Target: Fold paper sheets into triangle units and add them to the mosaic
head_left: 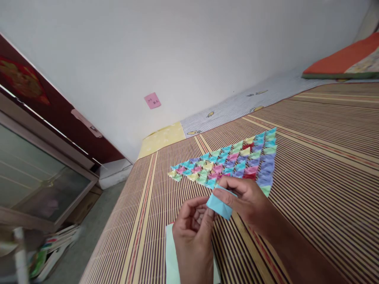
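Observation:
My right hand (247, 201) pinches a small folded light-blue paper piece (219, 206) between thumb and fingers. My left hand (192, 230) is curled beside it, fingertips touching the paper's left edge. Both hover just in front of a triangular patchwork of several small folded paper units (233, 161) in blue, pink, yellow, green and purple, lying flat on a striped bamboo mat (319, 169). A pale green sheet of paper (171, 256) lies under my left wrist.
A white wall with a pink sticky note (152, 100) rises behind the mat. A checked sheet (251, 100) and an orange cushion (343, 59) lie at the far right. At left stand a dark red cabinet (44, 102), a glass door and books (50, 252) on the floor.

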A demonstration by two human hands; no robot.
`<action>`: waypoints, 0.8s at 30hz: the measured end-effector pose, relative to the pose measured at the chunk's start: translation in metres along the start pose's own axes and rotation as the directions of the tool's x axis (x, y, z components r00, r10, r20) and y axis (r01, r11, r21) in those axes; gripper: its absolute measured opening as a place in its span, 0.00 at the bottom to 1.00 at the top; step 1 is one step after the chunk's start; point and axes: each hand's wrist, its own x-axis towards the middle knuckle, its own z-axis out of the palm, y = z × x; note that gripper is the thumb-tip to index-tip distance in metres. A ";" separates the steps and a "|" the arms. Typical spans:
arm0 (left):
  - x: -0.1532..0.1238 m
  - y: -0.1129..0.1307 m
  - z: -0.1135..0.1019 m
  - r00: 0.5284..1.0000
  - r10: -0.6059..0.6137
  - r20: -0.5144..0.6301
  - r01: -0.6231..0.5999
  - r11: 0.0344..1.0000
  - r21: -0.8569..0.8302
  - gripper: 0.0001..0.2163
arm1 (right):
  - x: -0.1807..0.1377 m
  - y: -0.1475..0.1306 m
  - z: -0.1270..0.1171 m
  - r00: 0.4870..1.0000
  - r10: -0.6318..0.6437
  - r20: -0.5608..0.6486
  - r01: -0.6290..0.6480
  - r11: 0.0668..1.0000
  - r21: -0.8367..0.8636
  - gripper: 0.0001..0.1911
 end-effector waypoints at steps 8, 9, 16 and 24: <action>0.000 -0.006 -0.001 1.000 0.015 -0.015 -0.015 1.000 0.004 0.11 | -0.002 -0.005 -0.002 0.998 0.006 0.057 0.001 0.993 -0.120 0.18; -0.001 -0.005 0.000 1.000 0.003 -0.018 -0.003 1.000 0.000 0.11 | -0.002 -0.005 -0.002 0.998 0.018 0.058 -0.012 0.993 -0.114 0.18; 0.003 -0.002 0.000 0.992 -0.125 0.016 0.126 0.989 -0.072 0.13 | 0.000 -0.002 -0.003 0.998 0.050 0.033 -0.047 0.996 -0.080 0.17; 0.008 -0.010 0.003 0.965 -0.155 -0.209 0.056 0.908 -0.415 0.18 | 0.000 0.002 0.001 0.987 0.100 0.124 -0.114 0.987 0.113 0.16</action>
